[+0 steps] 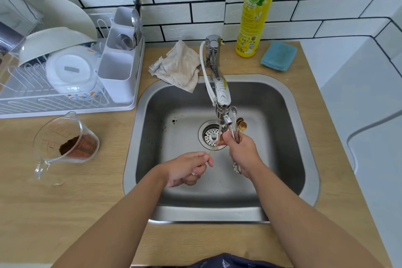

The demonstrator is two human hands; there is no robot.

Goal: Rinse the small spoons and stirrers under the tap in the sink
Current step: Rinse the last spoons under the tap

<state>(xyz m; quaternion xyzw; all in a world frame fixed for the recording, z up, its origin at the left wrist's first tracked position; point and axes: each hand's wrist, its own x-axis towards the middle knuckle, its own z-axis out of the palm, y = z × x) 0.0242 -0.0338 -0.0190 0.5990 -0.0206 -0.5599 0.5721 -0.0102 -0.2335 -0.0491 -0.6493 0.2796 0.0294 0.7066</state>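
One steel sink (289,115) in wood counter (71,198), tiled wall (326,6).

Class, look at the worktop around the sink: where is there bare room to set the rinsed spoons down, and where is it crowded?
Bare wood lies in front of the measuring jug, left of the sink, and along the sink's right rim below the blue sponge. Crowded: the dish rack fills the back left, while the cloth, tap and detergent bottle line the back edge.
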